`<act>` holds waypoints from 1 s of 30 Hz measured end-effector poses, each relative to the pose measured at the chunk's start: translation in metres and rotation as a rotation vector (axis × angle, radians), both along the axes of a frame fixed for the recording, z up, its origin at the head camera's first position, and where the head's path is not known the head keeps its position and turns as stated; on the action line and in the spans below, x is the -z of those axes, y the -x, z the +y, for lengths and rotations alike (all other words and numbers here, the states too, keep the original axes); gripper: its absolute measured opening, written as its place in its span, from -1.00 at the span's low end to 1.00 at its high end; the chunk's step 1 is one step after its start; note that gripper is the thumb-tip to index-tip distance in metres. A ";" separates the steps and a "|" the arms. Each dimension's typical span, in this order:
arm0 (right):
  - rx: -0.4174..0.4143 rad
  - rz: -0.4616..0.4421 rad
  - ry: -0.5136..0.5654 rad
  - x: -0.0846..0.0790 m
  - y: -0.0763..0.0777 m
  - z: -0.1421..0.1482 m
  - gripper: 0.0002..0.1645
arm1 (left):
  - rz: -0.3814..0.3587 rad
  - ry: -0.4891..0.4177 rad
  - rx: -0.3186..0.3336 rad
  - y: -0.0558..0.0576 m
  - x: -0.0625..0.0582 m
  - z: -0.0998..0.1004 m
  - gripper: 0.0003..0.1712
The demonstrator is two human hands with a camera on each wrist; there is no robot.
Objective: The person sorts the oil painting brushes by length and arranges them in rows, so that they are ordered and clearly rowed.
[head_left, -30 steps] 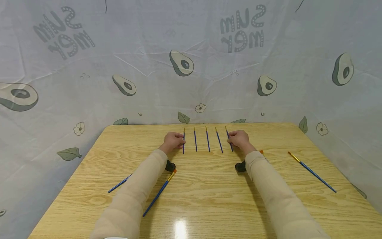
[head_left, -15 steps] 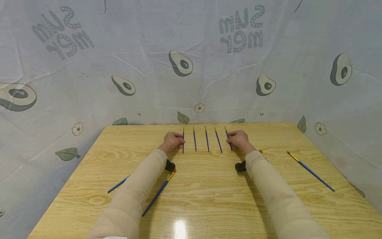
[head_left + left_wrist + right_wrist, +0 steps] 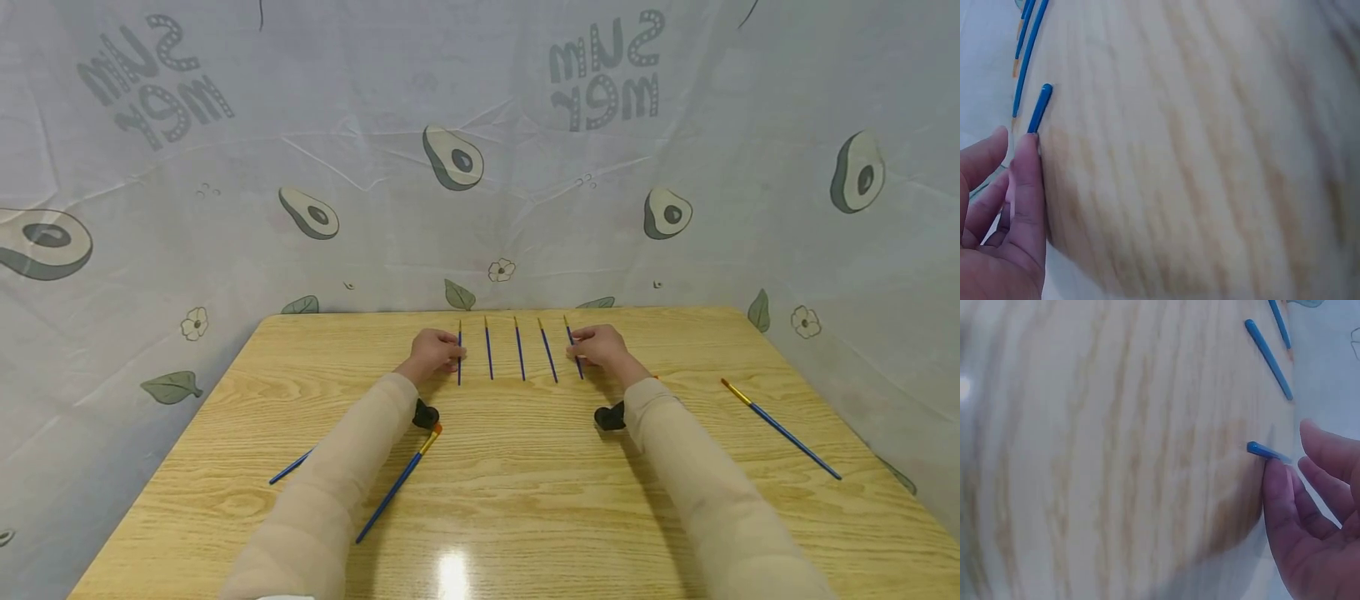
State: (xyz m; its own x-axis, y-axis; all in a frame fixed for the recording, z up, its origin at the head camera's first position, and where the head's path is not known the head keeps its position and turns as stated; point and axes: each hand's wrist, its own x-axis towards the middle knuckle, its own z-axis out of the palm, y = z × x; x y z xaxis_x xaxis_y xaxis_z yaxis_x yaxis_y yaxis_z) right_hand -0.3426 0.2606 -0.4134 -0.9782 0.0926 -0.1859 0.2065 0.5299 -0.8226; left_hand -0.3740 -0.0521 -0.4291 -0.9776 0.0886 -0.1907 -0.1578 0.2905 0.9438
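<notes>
Several thin blue paintbrushes lie side by side at the table's far edge, gold ferrules pointing away. My left hand [image 3: 435, 351] touches the leftmost thin paintbrush [image 3: 460, 371] with its thumb; in the left wrist view the index fingertip [image 3: 999, 137] stands apart from the thumb. At the other end of the row, my right hand [image 3: 600, 346] touches the rightmost thin paintbrush [image 3: 580, 369] with its thumb. A gap shows between thumb and index finger in the right wrist view. Between the hands lies a middle thin paintbrush [image 3: 520, 354], with another on each side of it.
A larger paintbrush [image 3: 399, 486] lies beside my left forearm, and another blue brush handle [image 3: 291, 466] is partly covered by that sleeve. A long paintbrush [image 3: 782, 429] lies at right. An orange brush tip shows behind the right sleeve. A printed cloth [image 3: 390, 250] hangs behind the table [image 3: 510, 517].
My right hand and forearm have shifted very slightly. Both hands stay at the two end brushes, and the row looks the same.
</notes>
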 end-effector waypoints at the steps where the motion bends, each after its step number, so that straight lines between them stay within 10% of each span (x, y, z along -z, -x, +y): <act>1: -0.003 -0.004 0.008 -0.001 0.000 0.000 -0.43 | -0.006 0.003 0.000 0.000 0.000 0.000 -0.66; 21: -0.158 0.021 0.011 -0.026 -0.021 0.002 -0.30 | 0.043 0.047 0.144 -0.005 -0.014 -0.009 -0.50; 30: -0.225 0.051 -0.014 -0.040 -0.047 0.009 -0.29 | 0.025 0.091 0.280 -0.025 -0.021 -0.025 -0.47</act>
State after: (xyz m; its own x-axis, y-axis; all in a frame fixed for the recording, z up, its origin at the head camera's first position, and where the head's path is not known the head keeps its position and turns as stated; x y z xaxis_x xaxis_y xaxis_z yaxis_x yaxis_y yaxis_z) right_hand -0.2959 0.2698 -0.3731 -0.9827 -0.1264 -0.1358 0.0403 0.5690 -0.8214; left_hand -0.3494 -0.0771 -0.4077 -0.9221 0.3393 -0.1859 -0.0362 0.4028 0.9146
